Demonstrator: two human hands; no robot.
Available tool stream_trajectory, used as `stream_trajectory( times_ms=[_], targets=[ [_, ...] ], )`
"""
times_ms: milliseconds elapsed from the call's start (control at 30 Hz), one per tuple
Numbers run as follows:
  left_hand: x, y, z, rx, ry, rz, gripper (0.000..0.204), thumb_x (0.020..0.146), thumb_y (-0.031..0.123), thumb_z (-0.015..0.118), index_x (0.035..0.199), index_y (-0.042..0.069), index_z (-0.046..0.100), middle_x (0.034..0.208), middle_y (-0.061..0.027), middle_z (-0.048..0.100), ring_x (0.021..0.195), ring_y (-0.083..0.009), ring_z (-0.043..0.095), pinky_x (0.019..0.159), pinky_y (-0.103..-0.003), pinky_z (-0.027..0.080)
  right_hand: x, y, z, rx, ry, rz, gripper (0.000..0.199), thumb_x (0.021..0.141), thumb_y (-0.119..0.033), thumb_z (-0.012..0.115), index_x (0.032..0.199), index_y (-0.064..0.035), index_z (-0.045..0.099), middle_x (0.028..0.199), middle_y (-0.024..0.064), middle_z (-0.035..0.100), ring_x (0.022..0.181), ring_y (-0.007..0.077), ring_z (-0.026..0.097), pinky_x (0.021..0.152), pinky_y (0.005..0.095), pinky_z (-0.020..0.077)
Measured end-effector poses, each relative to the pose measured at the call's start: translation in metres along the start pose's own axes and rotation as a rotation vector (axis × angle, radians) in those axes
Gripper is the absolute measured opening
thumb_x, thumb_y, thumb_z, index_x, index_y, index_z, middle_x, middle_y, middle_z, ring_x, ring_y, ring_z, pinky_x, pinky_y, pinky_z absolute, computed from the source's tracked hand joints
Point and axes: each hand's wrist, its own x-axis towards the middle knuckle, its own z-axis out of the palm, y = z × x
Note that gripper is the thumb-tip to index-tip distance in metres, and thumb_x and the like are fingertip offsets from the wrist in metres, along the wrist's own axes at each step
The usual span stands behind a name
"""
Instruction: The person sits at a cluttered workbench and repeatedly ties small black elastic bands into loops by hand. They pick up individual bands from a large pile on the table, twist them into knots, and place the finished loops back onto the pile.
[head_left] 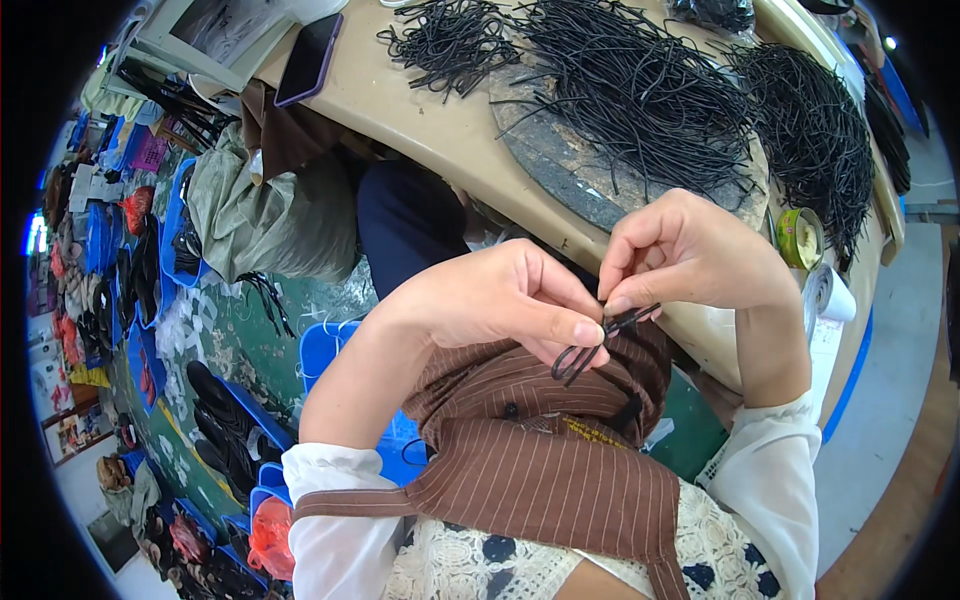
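Note:
My two hands meet above my lap, in front of the table edge. Between them is a thin black cord (573,367), bent into loops that hang below the fingers. The thumb and forefinger of my left hand (510,305) pinch it from the left. On the other side, my right hand (690,255) pinches the same cord with its fingertips. Fingers hide where the strands cross, so I cannot tell whether it is knotted. A large heap of black cords (640,95) lies on a round worn board (560,180) beyond my hands.
More black cords (810,130) pile up at the table's right, with a smaller bunch (450,45) at the back. A phone (310,58) lies at the table's left corner. An opened tin (800,238) and a white roll (832,293) stand at right. Blue bins (325,350) sit on the floor.

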Motion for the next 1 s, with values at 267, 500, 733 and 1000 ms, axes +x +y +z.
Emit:
stream_trajectory(
  times_ms=[267,500,733,1000],
  targets=[
    [0.006,-0.004,0.012,-0.166,0.299,0.136,0.014,0.077,0.009,0.064,0.086,-0.002,0.062,0.08,-0.0129,0.064,0.064,-0.0129,0.059,0.057,-0.021,0.047,-0.009,0.037,0.027,0.392,0.686,-0.368,0.017,0.086,-0.009,0.052,0.096,0.0038,0.056,0.088,0.0065,0.06,0.077,0.0109,0.057,0.071,0.0239,0.0479],
    [0.015,-0.005,0.014,-0.079,0.363,0.25,0.014,0.08,0.014,0.061,0.082,-0.001,0.062,0.079,-0.0114,0.064,0.059,-0.0107,0.056,0.055,-0.021,0.045,0.0,0.047,0.061,0.459,0.768,-0.341,0.01,0.081,0.0,0.057,0.089,0.0054,0.056,0.085,0.01,0.06,0.071,0.0125,0.059,0.064,0.0238,0.0501],
    [0.01,-0.002,0.008,-0.262,0.284,0.133,0.016,0.082,0.013,0.059,0.084,-0.002,0.061,0.081,-0.014,0.064,0.065,-0.0155,0.061,0.06,-0.024,0.05,0.0,0.055,0.062,0.731,0.684,-0.402,0.012,0.084,-0.007,0.055,0.087,0.0041,0.056,0.087,0.0122,0.061,0.075,0.0157,0.061,0.069,0.0278,0.0524],
    [0.003,0.004,0.008,-0.221,0.231,0.05,0.017,0.08,0.011,0.06,0.085,-0.005,0.06,0.078,-0.0169,0.064,0.066,-0.0191,0.063,0.06,-0.025,0.051,-0.008,0.046,0.057,0.775,0.531,-0.316,0.015,0.085,-0.012,0.054,0.086,0.0035,0.055,0.089,0.0128,0.061,0.077,0.0184,0.062,0.072,0.031,0.053]
  ],
)
